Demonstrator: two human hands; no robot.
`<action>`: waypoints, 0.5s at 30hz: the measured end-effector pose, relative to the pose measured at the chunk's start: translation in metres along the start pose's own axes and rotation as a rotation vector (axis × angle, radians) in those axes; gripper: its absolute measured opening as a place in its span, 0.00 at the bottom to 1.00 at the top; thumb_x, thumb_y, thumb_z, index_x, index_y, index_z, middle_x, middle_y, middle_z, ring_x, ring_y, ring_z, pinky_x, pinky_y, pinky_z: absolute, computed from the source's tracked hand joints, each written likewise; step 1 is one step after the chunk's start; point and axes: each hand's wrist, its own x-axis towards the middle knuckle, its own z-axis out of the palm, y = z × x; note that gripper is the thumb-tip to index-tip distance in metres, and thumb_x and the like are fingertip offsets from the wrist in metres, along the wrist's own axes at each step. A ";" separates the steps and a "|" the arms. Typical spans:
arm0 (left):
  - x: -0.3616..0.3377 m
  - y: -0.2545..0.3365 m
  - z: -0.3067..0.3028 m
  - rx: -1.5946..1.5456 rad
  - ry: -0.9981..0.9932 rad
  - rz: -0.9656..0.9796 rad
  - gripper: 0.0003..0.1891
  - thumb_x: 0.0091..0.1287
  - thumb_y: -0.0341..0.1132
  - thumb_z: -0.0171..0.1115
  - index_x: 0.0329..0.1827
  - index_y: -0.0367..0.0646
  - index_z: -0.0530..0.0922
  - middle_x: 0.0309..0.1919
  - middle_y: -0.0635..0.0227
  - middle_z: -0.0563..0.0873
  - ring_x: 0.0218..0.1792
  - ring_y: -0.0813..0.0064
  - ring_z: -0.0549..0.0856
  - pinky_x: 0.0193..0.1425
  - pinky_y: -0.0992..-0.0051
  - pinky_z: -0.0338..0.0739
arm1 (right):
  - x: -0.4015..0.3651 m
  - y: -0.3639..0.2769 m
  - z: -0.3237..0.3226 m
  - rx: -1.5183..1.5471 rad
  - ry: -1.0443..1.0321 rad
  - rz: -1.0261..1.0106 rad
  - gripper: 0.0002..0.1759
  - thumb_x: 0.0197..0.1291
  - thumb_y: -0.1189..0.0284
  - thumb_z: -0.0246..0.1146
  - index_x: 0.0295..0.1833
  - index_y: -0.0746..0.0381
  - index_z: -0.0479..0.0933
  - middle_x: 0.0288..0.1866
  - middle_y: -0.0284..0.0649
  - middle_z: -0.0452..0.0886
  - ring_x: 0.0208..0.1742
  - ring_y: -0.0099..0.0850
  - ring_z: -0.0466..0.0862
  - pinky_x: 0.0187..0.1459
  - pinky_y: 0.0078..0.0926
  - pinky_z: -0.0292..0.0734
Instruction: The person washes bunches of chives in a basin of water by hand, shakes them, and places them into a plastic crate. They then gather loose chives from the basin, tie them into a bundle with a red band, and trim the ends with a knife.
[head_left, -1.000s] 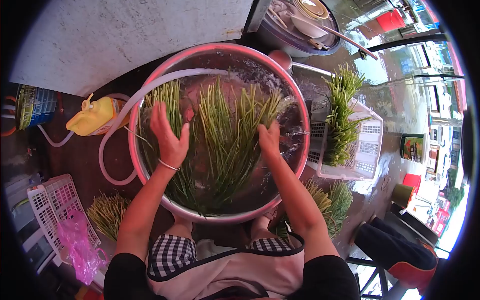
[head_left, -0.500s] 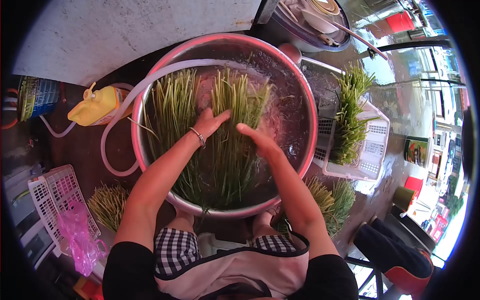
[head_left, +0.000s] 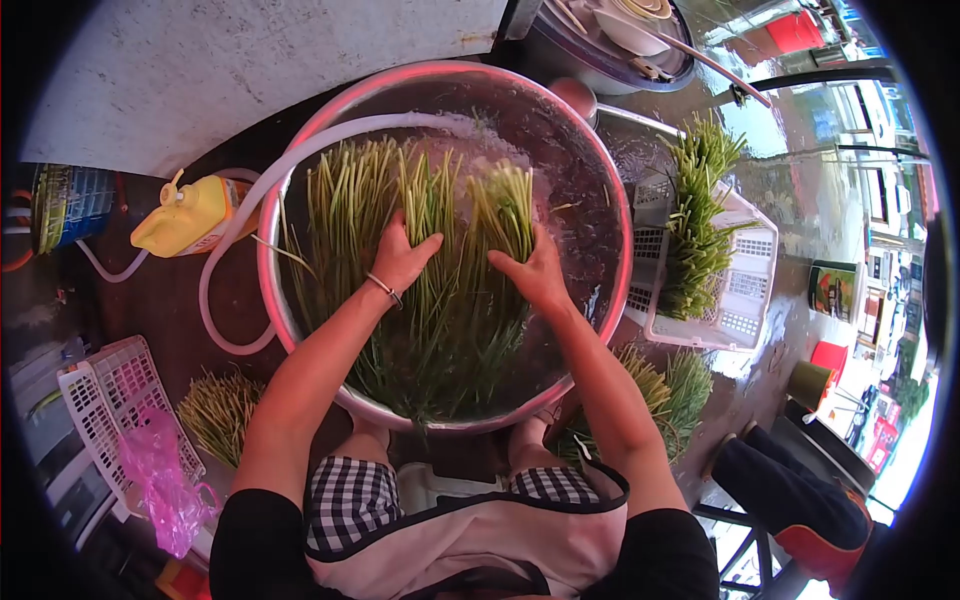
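A large round metal basin (head_left: pixel 597 340) holds water and a spread of long, thin green vegetable stalks (head_left: pixel 350 215) with pale cut ends. My left hand (head_left: pixel 405 262), a bracelet at its wrist, is closed round one bunch in the middle, thumb pointing right. Another bunch (head_left: pixel 503 205) is gripped by my right hand (head_left: pixel 535 272), its thumb across the near side. A gap of water shows between the two bunches at the top. A pale hose (head_left: pixel 335 138) curves over the rim, and water churns near its end. The leafy lower ends lie in the water.
At right, a white plastic crate (head_left: pixel 752 285) bears more stalks (head_left: pixel 695 220). Further bundles lie on the floor (head_left: pixel 222 410) either side of me. A yellow jug (head_left: pixel 188 218) stands left; a tub of dishes (head_left: pixel 600 70) stands behind. Part of another person (head_left: pixel 790 500) shows lower right.
My hands have moved apart, the left slightly left and the right slightly right. The stalks between them have split into two bunches. The view has shifted slightly.
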 end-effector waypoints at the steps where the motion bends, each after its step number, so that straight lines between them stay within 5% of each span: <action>1: 0.000 0.001 -0.001 0.069 0.020 -0.039 0.25 0.66 0.31 0.65 0.65 0.38 0.70 0.55 0.67 0.81 0.53 0.74 0.81 0.60 0.70 0.74 | 0.002 -0.004 -0.003 0.116 0.010 0.138 0.29 0.53 0.72 0.73 0.60 0.67 0.72 0.52 0.41 0.82 0.51 0.29 0.81 0.51 0.28 0.77; 3: -0.001 0.002 0.003 0.102 0.065 -0.022 0.24 0.69 0.35 0.64 0.66 0.38 0.71 0.55 0.65 0.81 0.54 0.72 0.80 0.61 0.68 0.72 | 0.005 -0.006 -0.005 0.172 0.167 0.331 0.25 0.55 0.69 0.71 0.56 0.67 0.75 0.48 0.42 0.84 0.52 0.30 0.81 0.56 0.32 0.75; 6: -0.001 0.005 0.003 0.061 -0.051 -0.103 0.25 0.71 0.41 0.62 0.66 0.38 0.70 0.55 0.65 0.81 0.55 0.71 0.79 0.63 0.68 0.71 | 0.000 0.001 0.003 -0.001 -0.050 0.047 0.25 0.58 0.66 0.69 0.58 0.67 0.74 0.49 0.44 0.84 0.54 0.32 0.81 0.57 0.34 0.74; 7: -0.001 0.005 0.002 0.055 -0.066 -0.143 0.25 0.74 0.44 0.59 0.67 0.39 0.70 0.54 0.66 0.80 0.55 0.71 0.78 0.65 0.69 0.69 | 0.000 0.003 -0.003 0.037 -0.234 0.209 0.30 0.59 0.63 0.67 0.63 0.67 0.70 0.56 0.46 0.81 0.56 0.35 0.81 0.57 0.33 0.74; 10: 0.004 -0.004 0.007 -0.012 0.223 0.057 0.21 0.73 0.41 0.58 0.62 0.37 0.73 0.47 0.63 0.83 0.47 0.69 0.80 0.56 0.66 0.73 | 0.004 0.000 -0.008 0.342 0.188 0.422 0.27 0.60 0.64 0.66 0.61 0.67 0.72 0.53 0.44 0.80 0.52 0.34 0.79 0.54 0.32 0.74; 11: 0.001 -0.006 0.003 -0.058 0.149 -0.060 0.19 0.74 0.39 0.57 0.61 0.36 0.73 0.45 0.67 0.81 0.48 0.73 0.78 0.57 0.68 0.72 | 0.005 0.012 -0.012 0.112 0.218 0.382 0.25 0.61 0.64 0.64 0.60 0.66 0.74 0.48 0.40 0.80 0.50 0.31 0.78 0.52 0.32 0.73; 14: -0.005 -0.006 -0.002 -0.142 0.056 -0.071 0.17 0.74 0.38 0.58 0.59 0.37 0.74 0.45 0.71 0.80 0.48 0.76 0.76 0.57 0.69 0.71 | -0.014 -0.002 -0.021 0.128 -0.261 0.157 0.22 0.63 0.63 0.62 0.56 0.68 0.76 0.51 0.44 0.81 0.53 0.33 0.80 0.52 0.34 0.77; 15: -0.006 -0.007 -0.009 -0.249 0.042 -0.181 0.19 0.72 0.42 0.61 0.59 0.39 0.75 0.47 0.72 0.81 0.49 0.79 0.76 0.59 0.70 0.70 | -0.017 -0.032 -0.015 0.057 -0.080 0.482 0.19 0.65 0.64 0.61 0.53 0.67 0.79 0.49 0.44 0.82 0.54 0.34 0.80 0.56 0.36 0.76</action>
